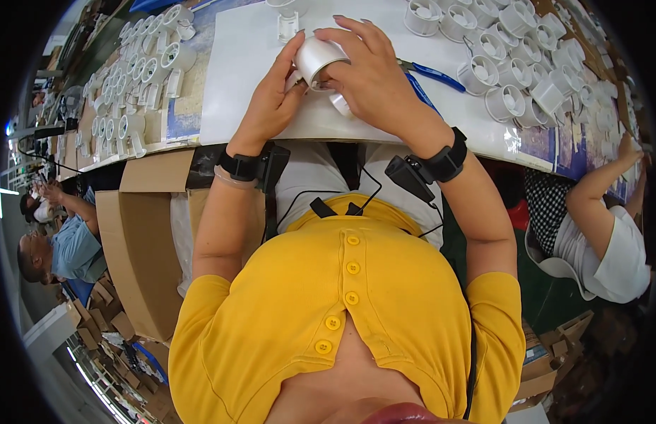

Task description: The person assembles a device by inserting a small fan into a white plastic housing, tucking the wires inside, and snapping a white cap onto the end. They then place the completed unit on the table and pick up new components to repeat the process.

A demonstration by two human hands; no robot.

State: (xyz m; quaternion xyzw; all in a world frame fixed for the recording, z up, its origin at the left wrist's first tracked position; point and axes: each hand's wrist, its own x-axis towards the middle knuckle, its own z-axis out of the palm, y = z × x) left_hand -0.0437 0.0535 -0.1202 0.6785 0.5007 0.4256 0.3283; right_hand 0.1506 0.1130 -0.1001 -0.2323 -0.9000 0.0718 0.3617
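Observation:
Between my two hands is a white cylindrical housing [318, 58], held above the white table sheet [236, 85] with its open end tilted toward me. My left hand [277, 92] grips its left side with thumb and fingers. Over the top and right side curls my right hand [374, 81], some of its fingertips at the open end. Just below the housing lies another small white round part [340, 106], partly hidden by my right hand. Blue-handled pliers [430, 76] rest on the sheet right of my right hand. Beyond my left hand stands a similar white housing [288, 21].
Many white housings [152, 71] stand in rows on the left, and more white housings [515, 71] crowd the right side. A cardboard box [140, 240] stands open below the table's left edge. Co-workers sit at left [73, 237] and right [610, 254].

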